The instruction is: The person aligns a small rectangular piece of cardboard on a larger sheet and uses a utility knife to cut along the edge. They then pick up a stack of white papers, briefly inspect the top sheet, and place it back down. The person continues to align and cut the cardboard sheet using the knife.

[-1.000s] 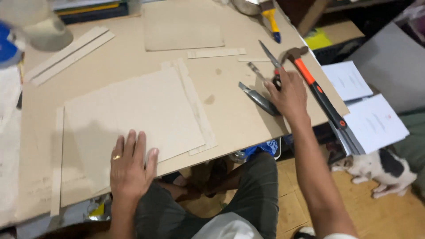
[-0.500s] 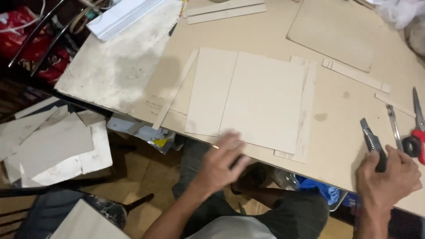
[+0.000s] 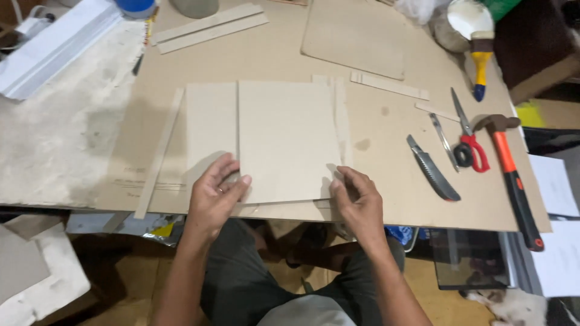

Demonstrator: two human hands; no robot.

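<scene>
The top board [image 3: 287, 139] lies flat mid-table, long axis running away from the person, near edge just short of the table's front. The left hand [image 3: 214, 196] and right hand [image 3: 357, 202] pinch its near corners. A knife [image 3: 432, 169], scissors [image 3: 466, 136] and hammer [image 3: 510, 175] lie well right; bare table [image 3: 272, 60] beyond.

Near corners of the top cardboard sheet [image 3: 289, 140] hidden under both grips. Beyond the left grip [image 3: 214, 196], blue lid [image 3: 136, 6] cut off by the top edge.
</scene>
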